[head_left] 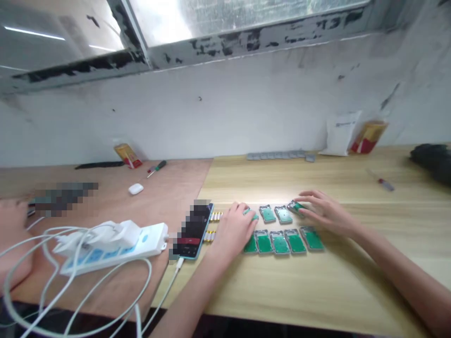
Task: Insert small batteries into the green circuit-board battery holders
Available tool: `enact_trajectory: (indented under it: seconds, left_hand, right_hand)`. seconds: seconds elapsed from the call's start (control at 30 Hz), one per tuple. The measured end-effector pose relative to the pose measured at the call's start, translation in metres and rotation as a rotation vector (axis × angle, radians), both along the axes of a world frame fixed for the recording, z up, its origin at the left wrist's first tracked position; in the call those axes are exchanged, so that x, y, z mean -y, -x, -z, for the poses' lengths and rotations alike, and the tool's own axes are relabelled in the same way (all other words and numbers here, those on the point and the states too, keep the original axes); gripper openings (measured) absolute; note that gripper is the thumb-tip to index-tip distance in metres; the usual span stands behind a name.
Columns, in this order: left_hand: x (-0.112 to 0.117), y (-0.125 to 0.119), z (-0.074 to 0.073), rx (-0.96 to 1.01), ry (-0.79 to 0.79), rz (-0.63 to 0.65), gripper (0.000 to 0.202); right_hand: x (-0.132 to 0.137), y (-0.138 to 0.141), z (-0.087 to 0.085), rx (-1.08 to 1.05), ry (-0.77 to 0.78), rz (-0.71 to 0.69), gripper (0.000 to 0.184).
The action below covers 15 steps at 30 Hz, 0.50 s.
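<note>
My left hand is curled at the left end of the back row, its fingers and thumb around a green circuit board it partly covers. On the right, my right hand pinches the edge of another green circuit board, which is slightly tilted. Two boards, including one circuit board, lie between my hands. Nearer to me is a front row of several boards in grey frames, such as this framed board; my left hand overlaps its left end. Gold-and-silver cylinders like batteries lie left of my left hand.
A phone on a charging cable lies left of the cylinders. Beyond it are a white power strip with looped cables and another person's arm. Screwdrivers, a grey strip of pieces and packets sit farther back.
</note>
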<state>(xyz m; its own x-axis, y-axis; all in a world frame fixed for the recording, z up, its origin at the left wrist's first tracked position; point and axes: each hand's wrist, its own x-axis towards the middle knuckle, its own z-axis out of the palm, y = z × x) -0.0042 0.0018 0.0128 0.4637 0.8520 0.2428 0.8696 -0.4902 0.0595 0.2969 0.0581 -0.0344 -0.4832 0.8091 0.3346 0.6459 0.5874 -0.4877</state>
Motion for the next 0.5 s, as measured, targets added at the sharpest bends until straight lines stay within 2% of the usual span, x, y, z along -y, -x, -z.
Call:
enact_trajectory:
  seconds: [0.13,0.3,0.5]
  left_hand:
    - [-0.010,-0.015,0.004,0.028,0.030,-0.023,0.023]
    - [-0.023,-0.009,0.011,0.057,0.056,0.047,0.022]
    - [-0.026,-0.002,0.021,0.116,0.075,0.150,0.017]
  right_hand:
    - [0.002,-0.014,0.000,-0.066,0.123,0.022,0.048]
    - [0.002,0.004,-0.004,-0.128,0.223,-0.035,0.048]
    - [0.006,0.013,-0.001,-0.204,0.318,-0.039,0.043]
